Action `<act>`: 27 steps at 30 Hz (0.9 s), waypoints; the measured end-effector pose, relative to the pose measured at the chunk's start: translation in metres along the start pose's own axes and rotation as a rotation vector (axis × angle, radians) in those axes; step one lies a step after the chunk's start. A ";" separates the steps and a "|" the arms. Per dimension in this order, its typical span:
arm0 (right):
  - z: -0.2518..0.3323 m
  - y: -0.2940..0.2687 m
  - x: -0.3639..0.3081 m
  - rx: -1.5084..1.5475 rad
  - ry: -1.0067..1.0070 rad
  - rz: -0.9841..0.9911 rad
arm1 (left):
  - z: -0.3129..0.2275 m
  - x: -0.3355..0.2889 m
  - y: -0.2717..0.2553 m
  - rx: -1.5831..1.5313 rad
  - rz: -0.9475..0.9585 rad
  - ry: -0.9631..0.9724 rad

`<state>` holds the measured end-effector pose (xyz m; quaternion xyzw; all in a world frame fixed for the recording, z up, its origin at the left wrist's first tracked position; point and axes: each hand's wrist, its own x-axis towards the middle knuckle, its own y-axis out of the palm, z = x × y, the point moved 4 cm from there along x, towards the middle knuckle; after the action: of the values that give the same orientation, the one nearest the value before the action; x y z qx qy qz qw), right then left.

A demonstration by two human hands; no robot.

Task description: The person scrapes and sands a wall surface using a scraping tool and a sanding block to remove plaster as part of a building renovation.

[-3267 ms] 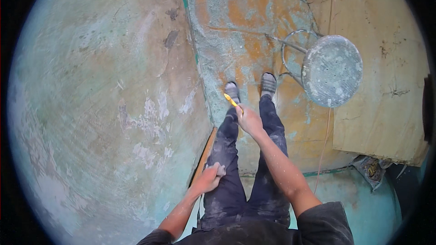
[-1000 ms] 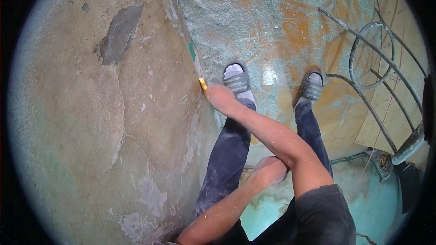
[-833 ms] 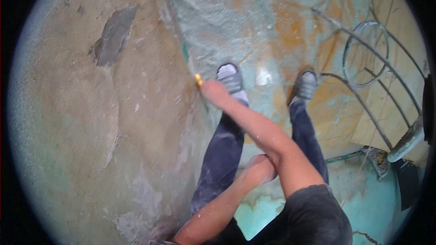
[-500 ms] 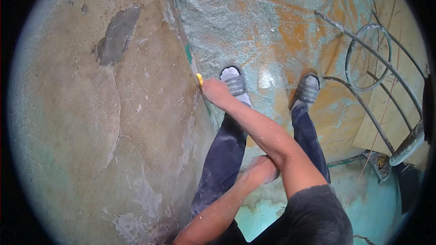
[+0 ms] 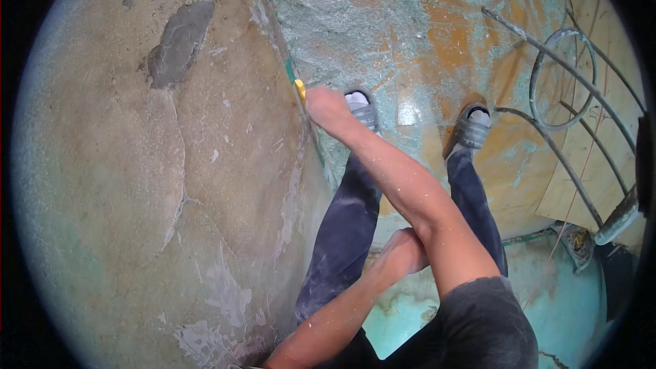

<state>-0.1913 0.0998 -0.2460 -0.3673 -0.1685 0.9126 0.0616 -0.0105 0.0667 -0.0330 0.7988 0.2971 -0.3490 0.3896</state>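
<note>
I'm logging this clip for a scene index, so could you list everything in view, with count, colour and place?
wall: one, tan with pale green and white scuffs, fills the left half.
grey patch: one, dark grey, upper left on the wall.
yellow tool: one, yellow, at the wall's edge; only its tip shows.
floor: one, green and orange, dusty, upper middle.
metal stool frame: one, grey, tipped over at the right.
board: one, tan, on the floor at the right.
slippers: two, grey, on the person's feet.
trousers: one pair, dark blue, dusty.
right hand: holds the yellow tool at the wall.
left hand: rests near the right elbow; fingers hidden.
</note>
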 end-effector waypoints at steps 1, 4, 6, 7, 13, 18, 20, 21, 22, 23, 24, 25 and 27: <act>0.007 0.000 0.005 -0.032 0.009 0.030 | 0.003 -0.001 -0.004 -0.001 0.001 -0.019; 0.020 -0.009 -0.007 -0.068 -0.060 0.039 | -0.003 -0.003 -0.009 0.031 0.002 -0.084; 0.006 -0.004 0.010 -0.043 -0.006 0.028 | 0.003 -0.001 0.002 -0.029 -0.111 0.037; 0.006 -0.009 0.019 -0.009 0.038 0.012 | 0.001 -0.007 -0.010 -0.084 -0.230 0.146; 0.008 -0.007 0.010 -0.079 -0.055 0.006 | -0.012 -0.016 -0.020 -0.012 -0.078 -0.023; 0.023 -0.011 0.007 -0.023 -0.078 -0.018 | -0.013 -0.014 -0.039 -0.107 -0.179 0.037; 0.020 -0.019 0.000 -0.060 -0.108 0.023 | -0.019 -0.012 -0.032 -0.048 -0.052 -0.029; 0.015 -0.023 0.006 -0.045 -0.108 0.029 | -0.020 -0.013 -0.034 -0.055 -0.052 -0.026; 0.007 -0.023 0.008 -0.035 -0.103 0.036 | -0.023 -0.012 -0.040 -0.032 -0.064 -0.012; 0.005 -0.020 0.004 -0.043 -0.099 0.043 | -0.026 -0.013 -0.043 -0.009 -0.077 0.002; 0.006 -0.015 0.002 -0.058 -0.113 0.038 | -0.028 -0.014 -0.043 -0.017 -0.075 0.011; 0.011 -0.015 0.004 -0.067 -0.136 0.027 | -0.025 -0.014 -0.047 -0.046 -0.104 -0.017; 0.015 -0.016 0.011 -0.074 -0.110 0.038 | -0.026 -0.010 -0.054 -0.076 -0.138 -0.046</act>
<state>-0.2094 0.1131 -0.2378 -0.3218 -0.1984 0.9256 0.0210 -0.0478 0.1142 -0.0354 0.7529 0.3552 -0.3820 0.4014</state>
